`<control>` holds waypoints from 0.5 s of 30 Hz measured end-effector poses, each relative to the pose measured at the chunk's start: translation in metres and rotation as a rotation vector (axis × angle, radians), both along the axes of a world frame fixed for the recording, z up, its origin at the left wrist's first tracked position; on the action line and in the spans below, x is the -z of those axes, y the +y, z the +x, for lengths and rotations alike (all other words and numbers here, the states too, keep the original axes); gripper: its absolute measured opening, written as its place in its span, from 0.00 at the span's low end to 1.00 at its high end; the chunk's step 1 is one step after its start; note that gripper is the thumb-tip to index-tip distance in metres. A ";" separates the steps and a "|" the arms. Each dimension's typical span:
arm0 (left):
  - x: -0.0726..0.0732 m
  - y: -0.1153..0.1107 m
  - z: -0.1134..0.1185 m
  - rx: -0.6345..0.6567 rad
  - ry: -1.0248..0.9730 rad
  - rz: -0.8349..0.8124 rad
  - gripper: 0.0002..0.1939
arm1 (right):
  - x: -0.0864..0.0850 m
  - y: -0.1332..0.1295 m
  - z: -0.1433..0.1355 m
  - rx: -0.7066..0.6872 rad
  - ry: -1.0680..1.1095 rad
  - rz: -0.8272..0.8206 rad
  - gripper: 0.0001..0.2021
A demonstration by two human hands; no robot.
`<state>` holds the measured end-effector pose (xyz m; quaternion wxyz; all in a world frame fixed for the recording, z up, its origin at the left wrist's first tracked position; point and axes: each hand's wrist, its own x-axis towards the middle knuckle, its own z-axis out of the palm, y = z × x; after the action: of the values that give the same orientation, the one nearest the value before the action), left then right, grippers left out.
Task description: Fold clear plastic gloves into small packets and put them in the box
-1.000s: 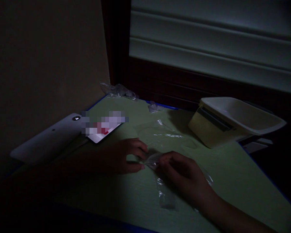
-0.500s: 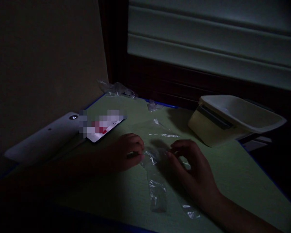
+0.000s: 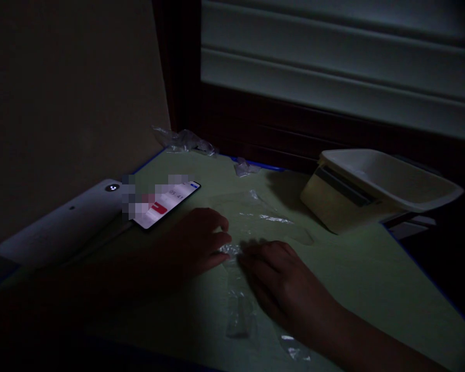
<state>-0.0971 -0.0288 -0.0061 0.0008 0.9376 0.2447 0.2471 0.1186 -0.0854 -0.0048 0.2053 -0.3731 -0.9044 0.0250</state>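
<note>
A clear, thin plastic bag (image 3: 242, 305) lies spread on the green tabletop, its shiny creases running from behind my hands toward the near edge. My left hand (image 3: 203, 240) is at its left side, fingers curled and pinched on the crumpled middle of the plastic. From the right, my right hand (image 3: 277, 276) rests palm down over the same middle part, its fingers bent together on the plastic. The fingertips of both hands are close but apart. The scene is dim, and the bag's outline is partly lost.
A lit phone (image 3: 166, 204) lies left of my hands, beside a white lamp-like device (image 3: 62, 222). A pale plastic container (image 3: 344, 201) stands tilted at the right. Crumpled clear plastic (image 3: 186, 140) and a smaller piece (image 3: 246, 167) sit along the back edge.
My right hand has moved left and turned palm down, its fingers closing on the plastic. My left hand has shifted slightly. The plastic's near part has moved a little left.
</note>
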 end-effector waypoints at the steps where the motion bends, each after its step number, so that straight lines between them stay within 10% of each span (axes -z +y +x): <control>1: -0.002 -0.002 0.000 0.032 0.047 0.042 0.02 | 0.000 0.000 0.000 0.002 0.002 -0.009 0.12; 15: -0.003 -0.006 -0.001 0.124 0.318 0.096 0.06 | -0.012 -0.002 0.016 0.000 -0.042 0.013 0.10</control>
<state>-0.0976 -0.0345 -0.0032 -0.0676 0.9771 0.1713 0.1064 0.1347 -0.0870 0.0072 0.1887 -0.3722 -0.9087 0.0113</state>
